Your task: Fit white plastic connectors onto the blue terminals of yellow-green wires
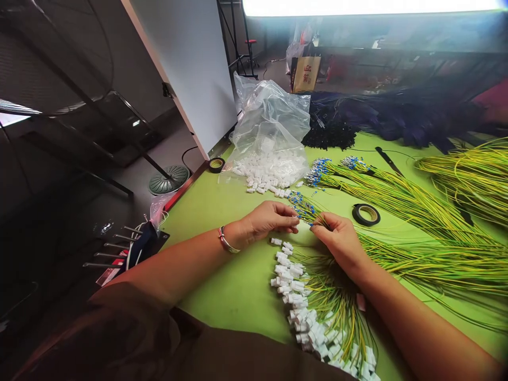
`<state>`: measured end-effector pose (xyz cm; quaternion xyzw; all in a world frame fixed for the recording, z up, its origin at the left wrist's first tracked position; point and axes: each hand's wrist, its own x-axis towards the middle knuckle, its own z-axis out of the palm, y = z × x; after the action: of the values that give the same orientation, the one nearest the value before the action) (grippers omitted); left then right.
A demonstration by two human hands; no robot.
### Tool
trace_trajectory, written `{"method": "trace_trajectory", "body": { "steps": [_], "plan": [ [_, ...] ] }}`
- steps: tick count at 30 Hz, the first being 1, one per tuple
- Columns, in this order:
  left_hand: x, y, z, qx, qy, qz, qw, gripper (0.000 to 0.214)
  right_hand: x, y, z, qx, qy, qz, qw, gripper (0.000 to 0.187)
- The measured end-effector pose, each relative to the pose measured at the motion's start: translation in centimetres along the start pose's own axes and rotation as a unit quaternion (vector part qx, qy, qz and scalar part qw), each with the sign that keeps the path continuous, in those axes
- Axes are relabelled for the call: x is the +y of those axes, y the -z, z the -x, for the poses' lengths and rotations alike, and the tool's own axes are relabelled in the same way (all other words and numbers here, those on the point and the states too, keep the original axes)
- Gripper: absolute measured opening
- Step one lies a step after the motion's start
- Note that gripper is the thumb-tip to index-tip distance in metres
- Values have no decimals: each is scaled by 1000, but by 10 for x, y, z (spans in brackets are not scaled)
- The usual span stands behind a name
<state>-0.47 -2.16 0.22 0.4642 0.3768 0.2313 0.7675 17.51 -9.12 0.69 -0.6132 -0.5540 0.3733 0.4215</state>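
Note:
My left hand, a bracelet at its wrist, has thumb and fingers pinched together. What sits between its fingertips is too small to make out. Just to its right, my right hand pinches a yellow-green wire close to its blue-and-silver end. Behind both hands lies a bunch of wires with blue-marked terminals. Below them, many white connectors fitted on yellow-green wires fan out along the table. A heap of loose white connectors spills from a clear plastic bag.
Long bundles of yellow-green wire cover the right side of the green table. One black tape roll lies right of my hands, another tape roll at the left edge. Black connectors and dark wires lie at the back.

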Motion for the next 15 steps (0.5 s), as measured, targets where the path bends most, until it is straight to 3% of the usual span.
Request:
{"method": "trace_trajectory", "body": {
  "steps": [9, 15],
  "plan": [
    [4, -8, 6, -40, -28, -23, 999, 36, 5, -3, -4, -26, -8, 39, 999, 15],
    [-1, -5, 3, -22, -46, -9, 999, 36, 4, -1, -4, -33, -1, 52, 998, 13]
  ]
}}
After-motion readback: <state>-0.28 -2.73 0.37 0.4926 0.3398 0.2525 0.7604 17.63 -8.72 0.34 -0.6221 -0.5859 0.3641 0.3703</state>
